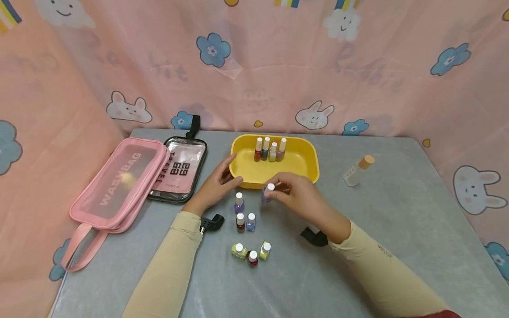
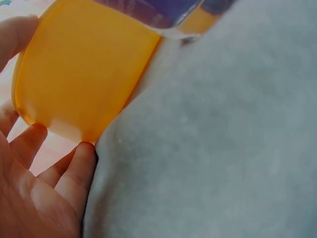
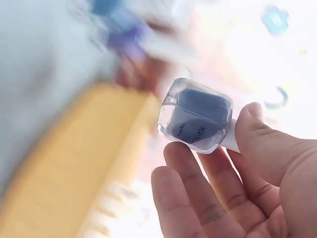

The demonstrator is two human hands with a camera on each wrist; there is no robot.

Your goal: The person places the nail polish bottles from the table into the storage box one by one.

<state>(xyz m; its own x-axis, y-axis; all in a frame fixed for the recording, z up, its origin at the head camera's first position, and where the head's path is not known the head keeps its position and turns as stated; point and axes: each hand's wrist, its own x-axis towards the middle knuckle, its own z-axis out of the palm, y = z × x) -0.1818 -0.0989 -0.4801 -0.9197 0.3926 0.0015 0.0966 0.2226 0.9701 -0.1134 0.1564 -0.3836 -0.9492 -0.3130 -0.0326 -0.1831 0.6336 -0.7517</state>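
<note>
My right hand (image 1: 300, 194) pinches a small nail polish bottle (image 3: 198, 115) by its white cap, close to the front edge of the yellow tray (image 1: 243, 176). The polish looks grey-violet through the clear glass. At the tray's left end, my left hand (image 1: 214, 185) touches the side with spread fingers. Four bottles stand inside the tray: a red one (image 1: 258, 150), a dark blue one (image 1: 265, 150), a pale one (image 1: 272, 153) and a pinkish one (image 1: 281, 150). Just in front of the tray stands a purple bottle (image 1: 239, 205).
Nearer me are a dark red bottle (image 1: 240, 224), a blue one (image 1: 250, 223), two yellow-green ones (image 1: 238, 251) and another red one (image 1: 252, 259). A pink wash bag (image 1: 123, 185) overlaps a black-edged clear pouch (image 1: 179, 170) at left. Right of the tray lies an orange-capped bottle (image 1: 358, 171).
</note>
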